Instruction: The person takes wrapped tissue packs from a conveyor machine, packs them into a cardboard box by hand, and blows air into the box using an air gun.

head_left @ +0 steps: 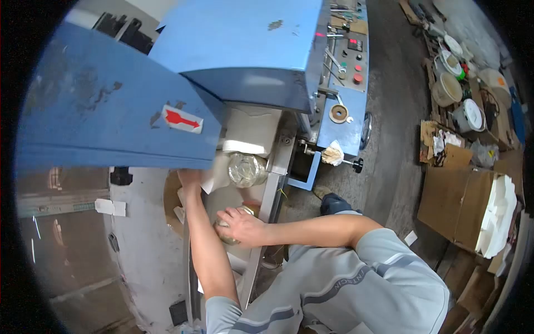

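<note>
My right hand (246,227) is wrapped over a glass jar (228,236) in the metal channel of the machine. Its fingers curl across the top and hide much of it. A second clear glass jar (243,170) stands just beyond, apart from that hand. My left hand (190,177) reaches in under the edge of the blue housing (117,106), so its fingers are hidden. Close to the left wrist are a white piece of paper or card (208,184) and a round brown cardboard edge (171,197).
A metal rail (267,209) borders the channel on the right. Beyond it, a control panel (351,61) carries buttons and wrenches. A crumpled rag (333,153) lies near a black knob (358,165). Cardboard boxes (453,195) and several buckets (446,89) stand at the far right.
</note>
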Motion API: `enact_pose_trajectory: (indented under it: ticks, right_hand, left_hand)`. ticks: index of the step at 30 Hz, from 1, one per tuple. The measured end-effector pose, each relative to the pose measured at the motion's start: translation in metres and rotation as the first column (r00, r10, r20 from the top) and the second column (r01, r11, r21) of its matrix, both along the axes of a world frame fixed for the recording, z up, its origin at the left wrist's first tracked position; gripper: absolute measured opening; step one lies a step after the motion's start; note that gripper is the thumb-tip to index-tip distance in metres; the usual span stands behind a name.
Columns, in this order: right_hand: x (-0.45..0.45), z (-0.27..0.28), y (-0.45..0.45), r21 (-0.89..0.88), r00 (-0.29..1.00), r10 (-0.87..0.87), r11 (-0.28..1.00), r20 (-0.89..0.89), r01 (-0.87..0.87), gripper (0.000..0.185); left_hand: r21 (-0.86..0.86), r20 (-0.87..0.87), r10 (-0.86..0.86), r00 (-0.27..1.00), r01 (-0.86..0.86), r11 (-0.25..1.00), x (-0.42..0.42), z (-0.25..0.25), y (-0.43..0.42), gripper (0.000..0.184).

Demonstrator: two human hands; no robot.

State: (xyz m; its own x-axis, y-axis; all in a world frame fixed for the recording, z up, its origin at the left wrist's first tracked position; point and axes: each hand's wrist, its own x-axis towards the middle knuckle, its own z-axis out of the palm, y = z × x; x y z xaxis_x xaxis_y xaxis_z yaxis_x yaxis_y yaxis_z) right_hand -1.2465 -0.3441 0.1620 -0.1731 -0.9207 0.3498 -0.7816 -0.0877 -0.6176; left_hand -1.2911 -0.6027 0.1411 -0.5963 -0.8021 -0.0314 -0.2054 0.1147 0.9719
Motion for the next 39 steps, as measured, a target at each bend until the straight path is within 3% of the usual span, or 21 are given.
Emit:
enact_pose_trajectory:
  ticks: [4,7,9,12,13,15,17,18,19,20,21,23,24,26,27,29,31,32,35,36,39]
  right_hand:
    - [-0.002,0.007,-0.001,-0.001,0.999,0.033,0.999,0.040,-0.033,0.067]
    - [-0.006,0.014,-0.011,0.077,0.990,0.075,0.995,-0.116,-0.067,0.070]
    - [-0.010,0.010,-0.027,0.076,0.983,0.047,0.997,-0.179,-0.033,0.073]
    - [-0.031,0.015,-0.061,0.169,0.976,0.070,0.985,-0.206,-0.035,0.079]
    - [-0.037,0.001,-0.076,0.125,0.966,0.020,0.992,-0.259,0.013,0.077]
    - [-0.063,0.009,-0.101,0.258,0.970,0.034,0.966,-0.242,0.031,0.071]
    - [-0.079,0.001,-0.115,0.030,0.901,-0.215,0.969,-0.378,0.245,0.056]
    - [-0.097,-0.011,-0.126,0.071,0.935,-0.177,0.976,-0.308,0.208,0.056]
    - [-0.110,-0.042,-0.144,-0.135,0.855,-0.314,0.950,-0.413,0.283,0.055]
    - [-0.101,0.032,-0.127,0.388,0.944,-0.132,0.888,-0.302,0.249,0.056]
    - [-0.097,0.001,-0.126,0.042,0.881,-0.254,0.955,-0.400,0.295,0.054]
    - [-0.068,0.029,-0.104,-0.206,0.912,-0.228,0.965,-0.342,0.164,0.050]
    - [-0.052,0.024,-0.095,-0.131,0.974,-0.133,0.985,-0.182,0.110,0.047]
    - [-0.032,0.023,-0.073,0.083,0.972,0.062,0.993,0.228,-0.083,0.045]
    - [-0.021,0.011,-0.070,0.230,0.872,-0.022,0.968,0.489,-0.104,0.044]
    - [-0.008,-0.017,-0.067,0.304,0.715,-0.070,0.930,0.696,-0.205,0.048]
    - [0.013,-0.034,-0.070,0.219,0.703,-0.027,0.958,0.711,-0.185,0.048]
    - [0.023,-0.039,-0.071,0.176,0.699,-0.004,0.969,0.716,-0.175,0.049]
    - [0.045,-0.016,-0.072,0.201,0.936,-0.044,0.979,0.348,-0.029,0.049]
    - [0.048,0.012,-0.067,0.237,0.959,-0.051,0.971,0.279,-0.017,0.045]
    - [0.041,0.071,-0.053,0.125,0.989,0.145,0.981,0.043,-0.149,0.042]
  left_hand:
    - [0.249,-0.052,0.127,0.991,-0.110,0.962,0.058,-0.003,-0.008,0.031]
    - [0.459,-0.204,0.217,0.955,-0.103,0.882,0.103,0.041,0.002,0.030]
    - [0.372,-0.327,0.207,0.922,-0.076,0.925,0.149,0.058,-0.012,0.029]
    - [0.178,-0.209,0.299,0.931,-0.265,0.948,0.189,0.121,0.015,0.033]
    - [0.127,-0.185,0.333,0.924,-0.314,0.941,0.201,0.132,0.025,0.035]
    - [-0.012,0.007,0.291,0.957,-0.291,0.957,0.223,0.146,0.045,0.037]
    - [-0.118,0.241,0.318,0.917,-0.298,0.947,0.234,0.139,0.061,0.043]
    - [-0.102,0.231,0.263,0.937,-0.245,0.964,0.239,0.126,0.070,0.042]
    - [-0.129,0.352,0.253,0.901,-0.221,0.967,0.234,0.127,0.084,0.042]
    - [-0.126,0.411,0.242,0.879,-0.208,0.970,0.238,0.107,0.087,0.041]
    - [-0.166,0.480,0.253,0.840,-0.196,0.966,0.235,0.091,0.092,0.043]
    - [-0.169,0.505,0.233,0.831,-0.170,0.971,0.223,0.079,0.108,0.050]
    - [-0.311,0.529,0.307,0.791,-0.156,0.938,0.219,0.072,0.114,0.055]
    - [-0.305,0.310,0.433,0.847,-0.342,0.889,0.207,0.078,0.132,0.059]
    - [-0.290,0.202,0.487,0.850,-0.423,0.859,0.206,0.079,0.139,0.061]
    - [-0.037,0.044,0.384,0.922,-0.382,0.923,0.216,0.038,0.133,0.057]
    - [0.259,-0.045,0.267,0.963,-0.247,0.934,0.217,0.033,0.138,0.053]
    - [0.295,-0.091,0.293,0.952,-0.255,0.921,0.217,0.032,0.142,0.051]
    - [0.438,-0.221,0.386,0.896,-0.263,0.860,0.221,0.029,0.149,0.045]
    - [0.510,-0.253,0.425,0.869,-0.253,0.822,0.226,0.026,0.151,0.044]
    - [0.681,-0.421,0.520,0.743,-0.120,0.723,0.240,0.005,0.158,0.044]
